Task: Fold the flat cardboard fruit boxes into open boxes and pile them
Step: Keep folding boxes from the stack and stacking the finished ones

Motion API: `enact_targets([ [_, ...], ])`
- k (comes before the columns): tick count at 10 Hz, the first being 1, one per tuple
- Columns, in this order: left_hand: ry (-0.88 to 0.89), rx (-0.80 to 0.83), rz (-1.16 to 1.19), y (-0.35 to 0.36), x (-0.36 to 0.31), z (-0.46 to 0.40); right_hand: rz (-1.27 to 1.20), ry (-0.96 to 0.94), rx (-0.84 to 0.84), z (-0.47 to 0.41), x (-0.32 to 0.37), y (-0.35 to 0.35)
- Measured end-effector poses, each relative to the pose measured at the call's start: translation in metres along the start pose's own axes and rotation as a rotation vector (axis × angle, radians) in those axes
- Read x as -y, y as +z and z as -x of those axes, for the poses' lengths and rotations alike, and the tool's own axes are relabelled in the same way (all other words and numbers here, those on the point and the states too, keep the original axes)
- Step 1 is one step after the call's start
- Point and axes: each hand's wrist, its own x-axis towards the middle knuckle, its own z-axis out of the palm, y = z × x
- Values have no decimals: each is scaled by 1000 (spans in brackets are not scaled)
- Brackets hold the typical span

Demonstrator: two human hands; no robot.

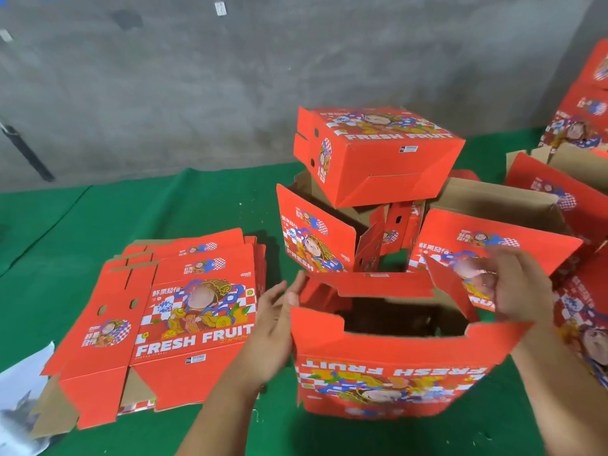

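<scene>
Left hand [274,327]: fingers straight, palm turned toward the left wall of the box [391,360], fingertips at its upper left corner; grasps nothing, and whether the palm touches the cardboard cannot be told. Right hand [516,284]: blurred, fingers extended over the box's right flap [452,292], which stands tilted inward; contact likely, but no closed grip shows. Box: red printed cardboard, partly erected, standing on the green mat [197,205] between the two hands, its near wall showing "FRESH FRUIT" upside down, its top open with four flaps raised or leaning, dark inside. Flat stack [184,317]: unfolded blanks of the same print, lying left of the box on the mat, top blank face up, edges fanned unevenly. Paper sheet [19,399]: white and grey, at the far left of the box, partly under the flat stack's corner. Pile [375,156]: beyond the box, one folded box lying tilted with its base toward the camera, resting on the open top of a second folded box [316,238] directly behind the box. Third folded box [487,225]: open, brown inside, behind and right of the box, just past the right hand. Further boxes [579,123]: stacked at the far right of the box, cut by the frame edge. Wall [164,77]: grey concrete, beyond the mat.
</scene>
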Motion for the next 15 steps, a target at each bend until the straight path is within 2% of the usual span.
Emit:
enact_targets([
  [1, -32, 63, -55, -8, 1, 6, 55, -104, 82, 18, -1, 8],
  [2, -11, 187, -166, -12, -2, 9, 142, -288, 164, 41, 8, 6],
  [3, -18, 246, -236, -17, -2, 11, 176, -309, 401, 55, 35, -3],
  [4, -17, 255, -276, -21, -10, 13, 470, -151, 785, 63, 43, -2],
  [5, -4, 323, -400, -26, -14, 14, 776, -135, 978, 65, 31, -1],
  [6, -4, 386, -524, -30, -13, 16, 633, -221, 853, 70, 18, -2],
  [7, -34, 411, -442, -29, -3, 20, 451, -186, 788, 69, 13, -3],
  [8, -18, 388, -302, -21, 18, 22, 449, -247, 720, 65, -1, -3],
  [9, -90, 306, -207, -15, 39, 19, 336, -240, 669, 59, -2, -1],
  [10, -68, 302, -220, -11, 50, 20, 220, -149, 628, 59, -1, -2],
  [11, -73, 263, -179, -8, 43, 19, 254, -98, 607, 55, -2, -1],
  [12, -64, 260, -195, -14, 31, 22, 337, -20, 755, 51, -5, 0],
  [13, -33, 399, -252, -25, 13, 30, 448, -8, 867, 56, 1, 6],
  [14, -57, 387, -268, -29, 9, 34, 385, -121, 775, 55, 5, 13],
  [15, -27, 346, -238, -23, 13, 36, 405, -134, 737, 49, 13, 17],
])
